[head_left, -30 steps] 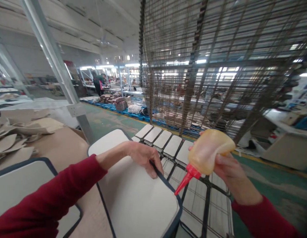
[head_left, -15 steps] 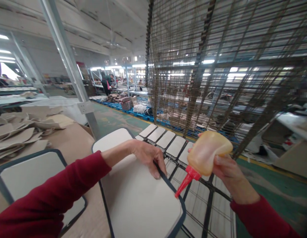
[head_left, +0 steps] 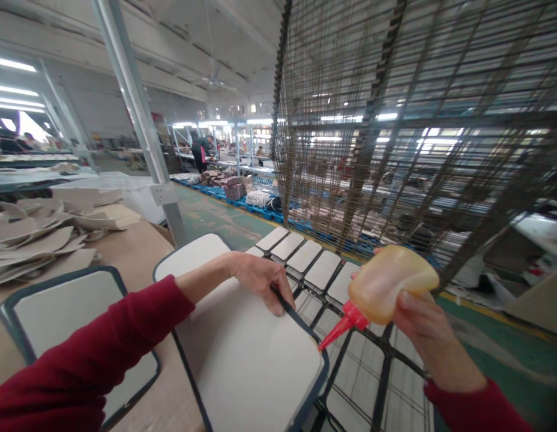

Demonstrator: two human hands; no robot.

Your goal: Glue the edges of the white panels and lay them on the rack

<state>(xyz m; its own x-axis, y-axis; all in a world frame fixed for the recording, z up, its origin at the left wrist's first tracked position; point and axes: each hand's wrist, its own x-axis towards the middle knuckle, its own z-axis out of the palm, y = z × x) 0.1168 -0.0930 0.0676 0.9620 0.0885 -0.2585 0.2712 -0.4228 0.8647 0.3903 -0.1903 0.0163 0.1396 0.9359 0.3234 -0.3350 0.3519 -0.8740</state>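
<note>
A large pale panel with a dark blue edge [head_left: 246, 360] lies in front of me, tilted. My left hand [head_left: 263, 279] grips its far right edge, thumb on the pale face. My right hand [head_left: 420, 318] is wrapped round a yellowish squeeze bottle [head_left: 389, 282], tipped downward. The bottle's red nozzle [head_left: 339, 330] points down-left, its tip at the dark edge near the panel's right corner. Whether anything flows from the tip is too small to tell.
Another dark-edged panel [head_left: 75, 312] lies on the brown table [head_left: 138, 249] at left, near piled beige pieces [head_left: 39, 234]. Smaller pale panels [head_left: 305, 257] sit on a rack at centre. A tall wire rack [head_left: 377, 120] rises at right. A metal post [head_left: 134, 96] stands at left. A person [head_left: 198, 151] stands far back.
The nozzle tip has moved along the panel's edge towards its near right corner. The bottle is tipped further over, and the view has turned slightly left.
</note>
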